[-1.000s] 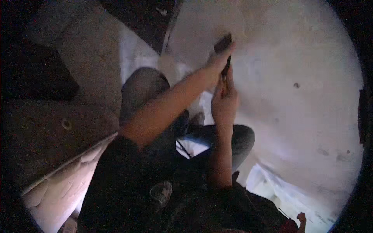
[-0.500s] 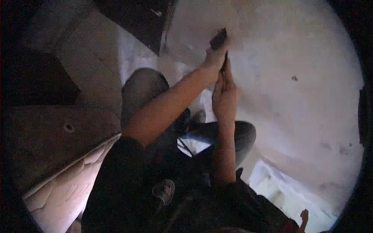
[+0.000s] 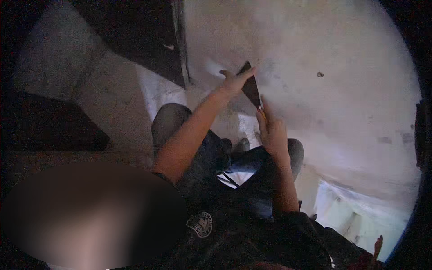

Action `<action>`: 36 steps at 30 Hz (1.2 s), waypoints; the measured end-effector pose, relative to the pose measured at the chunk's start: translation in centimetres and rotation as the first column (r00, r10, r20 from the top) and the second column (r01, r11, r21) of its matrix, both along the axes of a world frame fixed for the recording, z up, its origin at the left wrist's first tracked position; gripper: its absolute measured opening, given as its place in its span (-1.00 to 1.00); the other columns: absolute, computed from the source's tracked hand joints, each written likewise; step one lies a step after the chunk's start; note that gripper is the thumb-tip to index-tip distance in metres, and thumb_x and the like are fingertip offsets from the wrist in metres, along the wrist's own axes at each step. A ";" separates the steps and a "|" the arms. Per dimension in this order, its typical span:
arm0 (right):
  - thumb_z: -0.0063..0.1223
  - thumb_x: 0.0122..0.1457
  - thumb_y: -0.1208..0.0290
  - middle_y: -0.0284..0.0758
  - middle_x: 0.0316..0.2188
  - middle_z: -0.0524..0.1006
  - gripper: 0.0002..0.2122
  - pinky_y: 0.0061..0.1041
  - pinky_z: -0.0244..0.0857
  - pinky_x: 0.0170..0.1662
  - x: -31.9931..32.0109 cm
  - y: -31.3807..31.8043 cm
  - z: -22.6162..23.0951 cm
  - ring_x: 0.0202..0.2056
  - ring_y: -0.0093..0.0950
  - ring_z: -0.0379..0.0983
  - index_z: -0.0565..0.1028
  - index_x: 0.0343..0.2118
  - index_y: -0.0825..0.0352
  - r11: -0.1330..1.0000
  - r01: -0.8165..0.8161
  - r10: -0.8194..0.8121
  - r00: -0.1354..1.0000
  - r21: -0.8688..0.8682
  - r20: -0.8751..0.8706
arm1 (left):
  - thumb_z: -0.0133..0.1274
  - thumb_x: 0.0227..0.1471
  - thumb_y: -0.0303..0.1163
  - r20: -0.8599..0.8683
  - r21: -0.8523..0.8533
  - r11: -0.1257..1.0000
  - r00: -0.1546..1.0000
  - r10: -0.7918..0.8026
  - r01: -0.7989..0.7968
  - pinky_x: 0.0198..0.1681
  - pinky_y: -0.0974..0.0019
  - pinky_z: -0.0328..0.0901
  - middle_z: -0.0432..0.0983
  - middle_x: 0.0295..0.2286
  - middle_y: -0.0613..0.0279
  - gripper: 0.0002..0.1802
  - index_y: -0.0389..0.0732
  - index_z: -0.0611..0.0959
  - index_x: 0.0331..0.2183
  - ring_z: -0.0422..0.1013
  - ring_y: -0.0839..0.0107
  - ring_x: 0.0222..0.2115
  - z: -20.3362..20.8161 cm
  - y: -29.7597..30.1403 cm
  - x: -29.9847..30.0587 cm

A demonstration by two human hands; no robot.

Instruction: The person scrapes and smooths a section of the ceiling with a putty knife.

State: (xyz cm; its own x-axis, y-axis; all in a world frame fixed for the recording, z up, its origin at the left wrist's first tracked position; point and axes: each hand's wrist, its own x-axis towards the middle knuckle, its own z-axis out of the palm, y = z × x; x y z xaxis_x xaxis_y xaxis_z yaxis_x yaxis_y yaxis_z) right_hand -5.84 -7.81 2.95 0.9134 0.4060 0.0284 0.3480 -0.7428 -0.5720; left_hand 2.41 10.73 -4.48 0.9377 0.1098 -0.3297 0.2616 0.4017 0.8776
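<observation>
A putty knife [image 3: 252, 92] with a dark, wedge-shaped blade and a narrow yellowish handle points up and away in front of me. My right hand [image 3: 273, 130] is closed around its handle, one finger stretched along it toward the blade. Over the far, wide end of the blade lies my left hand [image 3: 236, 82], its fingers outstretched and its thumb standing apart. The fingers touch the blade near its edge. Behind both hands spreads a large pale, smudged surface [image 3: 351, 49] with a few dark spots. The dim light hides finer detail on the blade.
A dark panel [image 3: 139, 33] with a straight edge stands at the upper left. My bent knees [image 3: 173, 119] are below the hands. A whitish area [image 3: 355, 211] lies at the lower right. A blurred oval covers the lower left.
My hands were close together in one line; now they are farther apart and the blade shows between them. The left hand's fingers have spread. The view has shifted slightly.
</observation>
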 end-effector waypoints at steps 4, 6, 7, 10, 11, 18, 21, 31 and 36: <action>-0.07 0.26 0.25 -0.07 -0.38 0.58 -0.66 -0.12 0.37 -0.32 -2.2 -3.9 -3.8 -0.40 -0.02 0.53 0.40 0.06 0.20 0.998 0.029 -0.032 0.998 -0.050 -0.056 | 0.07 0.04 0.13 -0.035 0.846 0.533 0.999 0.013 0.022 0.24 -0.06 -0.05 -0.24 0.23 -0.45 0.30 -0.34 -0.54 0.21 -0.07 -0.24 0.24 -0.6 -1.6 -0.6; -0.07 0.26 0.22 -0.06 -0.35 0.58 -0.67 -0.11 0.37 -0.27 -2.1 -4.9 -5.8 -0.36 -0.02 0.52 0.42 0.04 0.20 0.998 0.001 -0.009 0.989 -0.055 -0.146 | 0.09 0.04 0.05 0.015 0.910 0.416 0.999 -0.040 0.003 0.22 -0.13 -0.03 -0.26 0.22 -0.48 0.26 -0.29 -0.49 0.23 -0.06 -0.27 0.23 -0.5 -2.0 -1.3; -0.08 0.25 0.20 -0.06 -0.33 0.58 -0.67 -0.11 0.36 -0.22 -2.0 -5.3 -6.7 -0.31 -0.01 0.52 0.44 0.02 0.20 0.992 -0.025 -0.012 0.954 -0.120 -0.298 | 0.11 0.04 -0.03 0.084 0.959 0.277 0.995 -0.056 -0.065 0.20 -0.19 -0.02 -0.28 0.22 -0.51 0.22 -0.25 -0.45 0.25 -0.05 -0.31 0.22 -0.4 -2.0 -1.6; -0.10 0.24 0.16 -0.06 -0.26 0.57 -0.66 -0.10 0.33 -0.12 -0.9 -5.4 -8.9 -0.20 -0.02 0.49 0.45 0.00 0.19 0.991 -0.070 0.033 0.957 -0.117 -0.290 | 0.16 0.01 -0.06 0.019 0.984 0.176 0.988 -0.151 0.008 0.25 -0.16 -0.06 -0.39 0.25 -0.41 0.25 -0.24 -0.44 0.26 -0.13 -0.32 0.24 0.0 -1.7 -2.4; -0.10 0.24 0.16 -0.06 -0.26 0.57 -0.66 -0.10 0.33 -0.12 -0.6 -5.5 -9.5 -0.20 -0.02 0.49 0.45 0.00 0.19 0.991 -0.048 0.005 0.948 -0.127 -0.318 | 0.16 0.01 -0.06 0.044 0.986 0.165 0.985 -0.169 -0.016 0.25 -0.16 -0.06 -0.39 0.25 -0.41 0.25 -0.24 -0.44 0.26 -0.13 -0.32 0.24 0.1 -1.7 -2.7; -0.06 0.21 0.19 -0.01 -0.24 0.56 -0.67 -0.12 0.32 -0.08 0.0 -7.0 -13.4 -0.16 -0.05 0.49 0.49 -0.07 0.28 0.944 -0.187 0.056 0.903 -0.271 -0.427 | 0.25 -0.12 -0.24 0.013 0.998 -0.054 0.977 -0.214 -0.025 0.25 -0.16 -0.08 -0.42 0.28 -0.26 0.27 -0.24 -0.33 0.28 -0.20 -0.17 0.29 1.4 -1.6 -3.9; -0.07 0.20 0.17 -0.04 -0.23 0.57 -0.66 -0.12 0.33 -0.07 0.0 -7.3 -14.1 -0.16 -0.05 0.49 0.50 -0.07 0.26 0.922 -0.206 0.049 0.901 -0.327 -0.430 | 0.26 -0.13 -0.22 0.182 0.981 -0.042 0.968 -0.171 -0.191 0.27 -0.15 -0.14 -0.42 0.29 -0.21 0.26 -0.26 -0.30 0.29 -0.28 -0.11 0.31 1.8 -0.3 -3.0; -0.08 0.19 0.20 -0.03 -0.17 0.55 -0.68 -0.12 0.34 -0.03 -0.3 -6.4 -12.2 -0.09 -0.06 0.48 0.50 -0.09 0.27 0.909 -0.224 0.019 0.864 -0.350 -0.503 | 0.20 -0.07 -0.02 -0.003 1.000 -0.003 0.973 -0.229 0.002 0.31 -0.12 -0.26 -0.40 0.30 -0.18 0.22 -0.31 -0.24 0.28 -0.38 0.00 0.33 0.0 0.5 -3.3; -0.09 0.21 0.17 -0.03 -0.18 0.55 -0.67 -0.10 0.35 -0.04 -0.6 -6.7 -12.6 -0.09 -0.08 0.49 0.50 -0.10 0.28 0.918 -0.196 0.022 0.893 -0.344 -0.449 | 0.23 -0.08 -0.05 0.020 0.999 0.042 0.970 -0.242 -0.010 0.31 -0.14 -0.29 -0.44 0.31 -0.10 0.26 -0.24 -0.31 0.29 -0.40 0.07 0.34 0.7 0.0 -3.6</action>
